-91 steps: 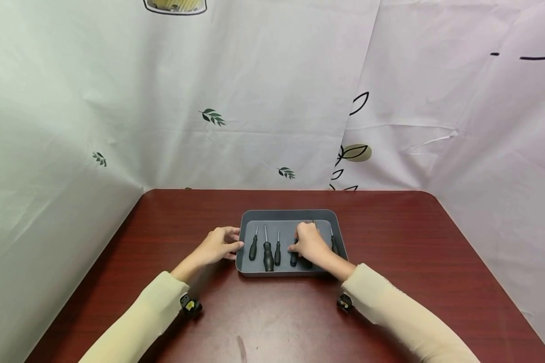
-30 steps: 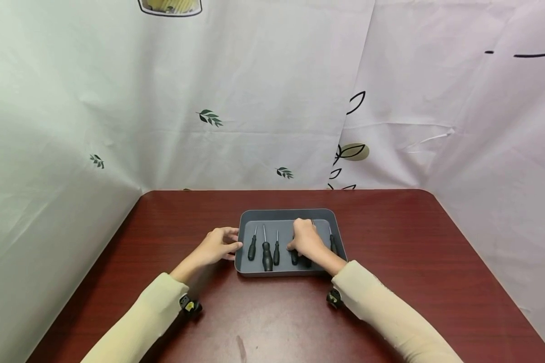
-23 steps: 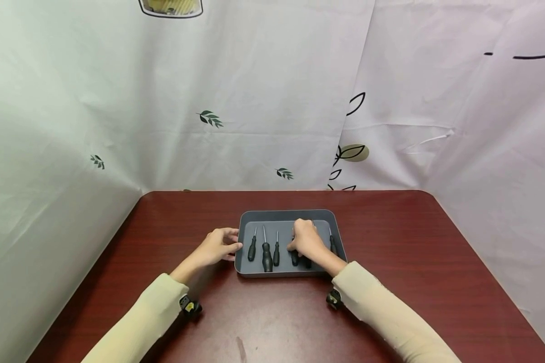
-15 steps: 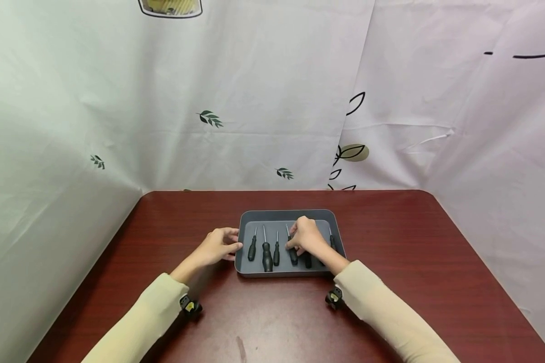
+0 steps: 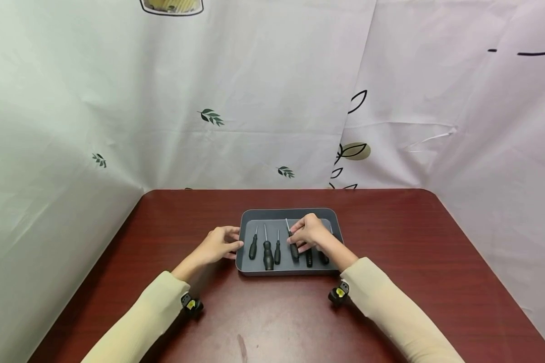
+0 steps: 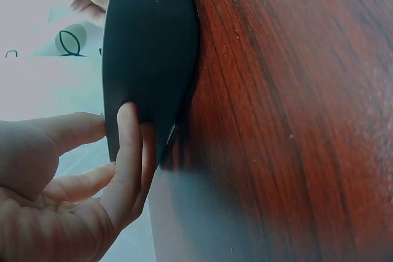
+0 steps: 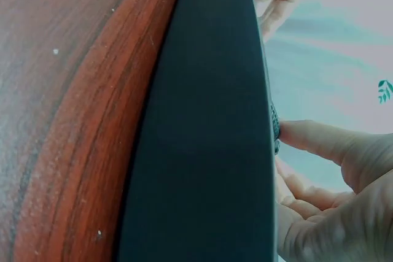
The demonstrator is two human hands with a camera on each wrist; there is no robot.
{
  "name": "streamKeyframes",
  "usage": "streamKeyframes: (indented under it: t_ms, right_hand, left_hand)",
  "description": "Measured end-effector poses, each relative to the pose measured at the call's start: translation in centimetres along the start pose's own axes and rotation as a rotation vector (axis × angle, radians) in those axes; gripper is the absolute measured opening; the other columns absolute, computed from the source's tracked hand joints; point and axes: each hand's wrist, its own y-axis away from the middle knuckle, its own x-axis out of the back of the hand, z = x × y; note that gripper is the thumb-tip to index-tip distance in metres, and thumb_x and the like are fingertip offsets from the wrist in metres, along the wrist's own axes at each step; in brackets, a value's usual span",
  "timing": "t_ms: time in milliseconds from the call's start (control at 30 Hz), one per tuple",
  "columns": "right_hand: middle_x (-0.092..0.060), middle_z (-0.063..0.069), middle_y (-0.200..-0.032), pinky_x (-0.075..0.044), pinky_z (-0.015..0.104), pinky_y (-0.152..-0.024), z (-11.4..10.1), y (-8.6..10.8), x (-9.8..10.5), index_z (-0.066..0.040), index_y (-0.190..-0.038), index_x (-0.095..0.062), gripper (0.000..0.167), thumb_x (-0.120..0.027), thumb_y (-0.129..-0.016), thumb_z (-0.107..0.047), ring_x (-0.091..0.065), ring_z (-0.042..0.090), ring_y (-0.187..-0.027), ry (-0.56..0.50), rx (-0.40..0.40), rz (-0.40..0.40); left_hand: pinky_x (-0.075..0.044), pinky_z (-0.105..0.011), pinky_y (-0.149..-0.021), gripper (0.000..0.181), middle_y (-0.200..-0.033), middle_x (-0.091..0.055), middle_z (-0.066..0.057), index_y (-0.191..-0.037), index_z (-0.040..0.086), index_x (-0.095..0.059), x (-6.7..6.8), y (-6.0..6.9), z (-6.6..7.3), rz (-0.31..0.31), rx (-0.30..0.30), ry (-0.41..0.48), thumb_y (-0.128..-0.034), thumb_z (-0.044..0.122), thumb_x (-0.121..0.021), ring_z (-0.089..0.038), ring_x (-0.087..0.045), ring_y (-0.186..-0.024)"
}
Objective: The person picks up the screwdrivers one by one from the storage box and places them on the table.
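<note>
In the head view, a grey tray (image 5: 290, 273) holds several black-handled screwdrivers laid side by side. My right hand (image 5: 310, 233) pinches one screwdriver (image 5: 294, 251) by its handle, shaft pointing to the far side. In the right wrist view, my thumb touches that dark ridged handle (image 7: 275, 128) just above the tray rim; the rest is hidden behind the wall. My left hand (image 5: 215, 246) holds the tray's left edge. Up close in the left wrist view, its thumb meets the rim and its fingers (image 6: 128, 133) lie along the outer wall (image 6: 150, 47).
Left of the held screwdriver lie a small screwdriver (image 5: 253, 249), a thick-handled one (image 5: 268, 257) and another thin one (image 5: 277, 253). More handles (image 5: 309, 258) lie under my right wrist, partly covered. The tray stands on a red-brown wooden table (image 5: 390, 232) with white printed cloth (image 5: 263, 101) around it.
My right hand has shifted up and slightly right, its fingers tilting over. The pinched screwdriver, covered before, now shows its shaft and looks slightly raised. My left hand has stayed at the tray edge.
</note>
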Motion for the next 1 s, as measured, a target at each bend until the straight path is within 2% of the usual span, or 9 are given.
streamKeyframes:
  t_ms: [233,667,1000]
  right_hand:
    - [-0.070,0.017,-0.084,-0.063,0.039,-0.061,-0.1,0.2,1.3,0.009,-0.107,-0.067,0.029,-0.079,-0.080,0.006,-0.069,0.021,-0.064,-0.076,-0.014,-0.052]
    - [-0.071,0.015,-0.083,-0.063,0.039,-0.064,0.8,0.6,3.5,0.012,-0.111,-0.064,0.035,-0.080,-0.080,0.003,-0.068,0.019,-0.064,-0.163,-0.012,-0.066]
    - [-0.071,0.012,-0.083,-0.063,0.040,-0.066,1.1,1.2,5.6,0.016,-0.115,-0.061,0.040,-0.079,-0.082,0.001,-0.068,0.019,-0.066,-0.176,0.001,-0.064]
  left_hand:
    - [-0.063,-0.037,-0.067,0.049,-0.116,-0.060,-0.027,-0.138,-0.017,-0.045,0.0,0.0,-0.1,0.006,0.001,0.005,-0.0960,-0.001,-0.064,-0.029,-0.070,-0.090]
    - [-0.063,-0.036,-0.067,0.049,-0.117,-0.060,-0.028,-0.139,-0.016,-0.044,-0.1,-0.1,0.1,0.006,0.015,0.003,-0.0960,-0.001,-0.064,-0.029,-0.070,-0.090]
    - [-0.063,-0.036,-0.067,0.048,-0.116,-0.061,-0.027,-0.138,-0.017,-0.045,-0.1,0.0,0.2,0.010,0.009,-0.003,-0.0957,-0.002,-0.063,-0.029,-0.069,-0.091]
